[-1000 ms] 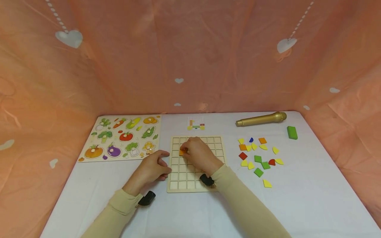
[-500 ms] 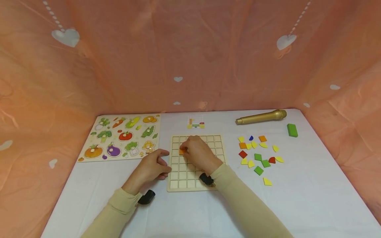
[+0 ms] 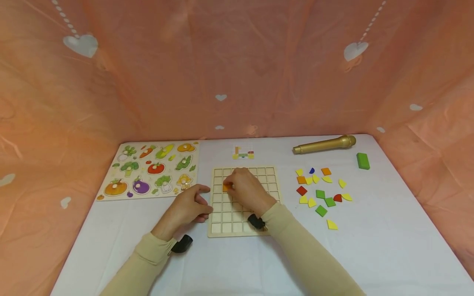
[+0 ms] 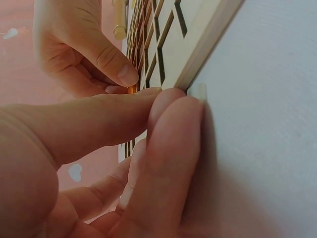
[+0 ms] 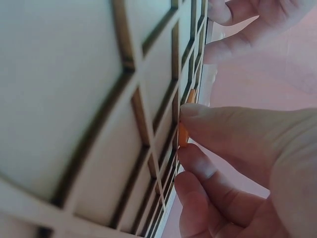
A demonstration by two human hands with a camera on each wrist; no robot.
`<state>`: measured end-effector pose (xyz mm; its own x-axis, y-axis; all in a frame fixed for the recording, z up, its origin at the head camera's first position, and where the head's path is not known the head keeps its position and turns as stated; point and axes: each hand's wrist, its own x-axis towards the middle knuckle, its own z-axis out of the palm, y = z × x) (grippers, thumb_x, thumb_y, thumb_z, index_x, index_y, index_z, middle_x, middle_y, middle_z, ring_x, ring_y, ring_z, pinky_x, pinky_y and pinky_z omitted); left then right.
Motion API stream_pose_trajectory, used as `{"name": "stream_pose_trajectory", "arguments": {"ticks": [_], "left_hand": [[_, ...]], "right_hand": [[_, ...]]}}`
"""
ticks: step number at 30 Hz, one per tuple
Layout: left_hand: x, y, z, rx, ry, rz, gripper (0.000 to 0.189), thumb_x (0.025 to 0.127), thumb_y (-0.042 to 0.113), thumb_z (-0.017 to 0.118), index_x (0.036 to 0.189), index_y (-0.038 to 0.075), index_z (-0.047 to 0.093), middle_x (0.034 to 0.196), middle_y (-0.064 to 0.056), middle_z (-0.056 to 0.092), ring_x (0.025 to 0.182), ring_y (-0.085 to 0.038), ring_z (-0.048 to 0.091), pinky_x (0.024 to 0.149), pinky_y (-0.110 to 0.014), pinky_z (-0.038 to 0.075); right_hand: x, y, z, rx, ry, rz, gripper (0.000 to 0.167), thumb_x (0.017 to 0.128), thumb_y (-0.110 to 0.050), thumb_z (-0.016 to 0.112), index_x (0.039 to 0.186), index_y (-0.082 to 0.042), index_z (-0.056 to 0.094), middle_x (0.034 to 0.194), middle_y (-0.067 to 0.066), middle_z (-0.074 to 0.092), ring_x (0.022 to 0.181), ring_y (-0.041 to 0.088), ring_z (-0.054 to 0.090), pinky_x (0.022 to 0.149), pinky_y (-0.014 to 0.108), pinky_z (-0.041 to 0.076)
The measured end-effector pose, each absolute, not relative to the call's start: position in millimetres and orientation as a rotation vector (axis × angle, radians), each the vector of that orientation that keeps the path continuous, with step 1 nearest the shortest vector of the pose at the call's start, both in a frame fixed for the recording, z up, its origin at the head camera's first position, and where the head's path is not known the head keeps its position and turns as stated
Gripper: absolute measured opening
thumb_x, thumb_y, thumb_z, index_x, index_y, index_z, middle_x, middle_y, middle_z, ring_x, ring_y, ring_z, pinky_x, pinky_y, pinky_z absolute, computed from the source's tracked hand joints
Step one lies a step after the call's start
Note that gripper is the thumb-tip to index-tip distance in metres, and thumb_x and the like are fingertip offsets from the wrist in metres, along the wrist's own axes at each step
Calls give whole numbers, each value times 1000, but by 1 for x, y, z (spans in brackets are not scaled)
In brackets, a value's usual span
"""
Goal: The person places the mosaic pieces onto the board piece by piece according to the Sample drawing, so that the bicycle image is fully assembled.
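Clock directions run from the middle of the wooden grid board (image 3: pixel 226 227) as the head view shows it. The right hand (image 3: pixel 249 188) reaches over the board and pinches an orange square tile (image 3: pixel 224 188) between thumb and index finger. The tile is at ten o'clock, over the second column from the left; whether it sits fully inside a cell I cannot tell. The left hand (image 3: pixel 188 209) is at nine o'clock, thumb and index parted, fingertips at the board's edge.

A printed pattern card (image 3: pixel 242 152) lies at twelve, a gold microphone (image 3: pixel 324 144) at two, a green rectangular block (image 3: pixel 363 161) farther out between two and three, and scattered loose tiles (image 3: pixel 320 194) around three. Between nine and ten lies a vegetable peg puzzle (image 3: pixel 143 172).
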<state>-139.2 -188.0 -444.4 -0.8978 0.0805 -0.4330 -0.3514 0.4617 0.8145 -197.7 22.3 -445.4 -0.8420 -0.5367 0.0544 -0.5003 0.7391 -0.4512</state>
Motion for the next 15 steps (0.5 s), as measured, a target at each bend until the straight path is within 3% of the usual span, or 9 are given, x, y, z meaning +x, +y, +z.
{"name": "stream_pose_trajectory", "arguments": {"ticks": [15], "left_hand": [[-140, -189, -445, -210, 2324, 1414, 61, 92, 0, 81, 148, 4, 57, 98, -14, 68, 69, -17, 73, 64, -30, 66]], "right_hand": [[-196, 22, -444, -805, 2836, -740, 19, 98, -8, 79, 116, -9, 84, 110, 7, 77, 108, 25, 65, 98, 36, 60]]}}
